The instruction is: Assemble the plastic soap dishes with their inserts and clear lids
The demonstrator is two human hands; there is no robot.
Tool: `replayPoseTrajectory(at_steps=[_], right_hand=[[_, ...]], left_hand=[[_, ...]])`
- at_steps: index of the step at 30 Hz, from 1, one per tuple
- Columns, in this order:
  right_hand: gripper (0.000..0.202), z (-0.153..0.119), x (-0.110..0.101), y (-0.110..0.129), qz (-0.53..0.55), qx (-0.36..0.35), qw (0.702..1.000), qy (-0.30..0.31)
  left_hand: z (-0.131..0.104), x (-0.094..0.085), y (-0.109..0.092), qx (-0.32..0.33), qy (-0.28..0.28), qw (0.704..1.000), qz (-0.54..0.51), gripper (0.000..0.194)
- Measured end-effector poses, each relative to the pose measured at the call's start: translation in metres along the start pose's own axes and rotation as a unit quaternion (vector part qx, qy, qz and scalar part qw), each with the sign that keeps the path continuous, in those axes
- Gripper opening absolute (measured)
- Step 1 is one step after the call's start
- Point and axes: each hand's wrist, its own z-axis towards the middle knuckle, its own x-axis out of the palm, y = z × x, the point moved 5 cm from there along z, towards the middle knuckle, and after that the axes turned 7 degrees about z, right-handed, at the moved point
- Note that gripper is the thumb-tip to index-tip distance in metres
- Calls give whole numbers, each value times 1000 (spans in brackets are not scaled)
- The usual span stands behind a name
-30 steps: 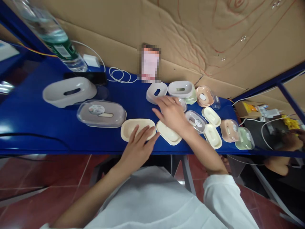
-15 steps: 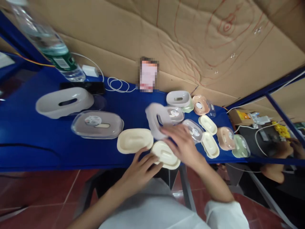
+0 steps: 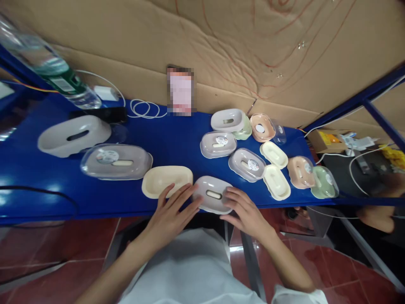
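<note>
At the table's front edge, a grey slotted soap dish (image 3: 210, 204) sits with a cream piece showing through its slot. My left hand (image 3: 172, 211) grips its left side, fingers partly spread and close to the cream soap dish base (image 3: 158, 181) beside it. My right hand (image 3: 245, 209) holds the right side with fingers curled over the rim. Both hands steady the grey dish between them. To the left lies a grey soap dish under a clear lid (image 3: 117, 162), and behind it a larger grey slotted shell (image 3: 57, 141).
More soap dishes, grey (image 3: 248, 162), peach (image 3: 299, 177) and green (image 3: 321, 185), stand on the right of the blue table (image 3: 177, 143). A phone (image 3: 181, 90) leans on the cardboard wall. A water bottle (image 3: 60, 80) stands back left. Another person's arm (image 3: 379, 211) shows far right.
The grey slotted dish, tilted in my right hand before, has come down onto the cream base at the front edge. My left hand now touches the dish too. The view has shifted slightly.
</note>
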Motion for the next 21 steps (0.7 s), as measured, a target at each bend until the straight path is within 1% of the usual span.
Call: replayPoseTrajectory(at_steps=[4,8,10,13,16,21], right_hand=[[34,-2,8,2,-94,-32,995,24],[33,-3,9,4,-164,-61,985,14],[32,0,7,3,-179,-73,981,21],[32,7,3,1,-193,-82,977,36],[33,12,1,0,-202,-88,974,47],[34,12,5,-1,-210,-116,971,22]], left_hand=[[5,-2,-1,43,5,999,-25,24],[11,-2,1,52,-11,998,-17,21],[14,0,3,59,-14,998,-15,21],[18,3,4,77,-1,997,-31,18],[20,7,5,80,7,995,-51,17],[17,9,8,64,1,995,-74,17]])
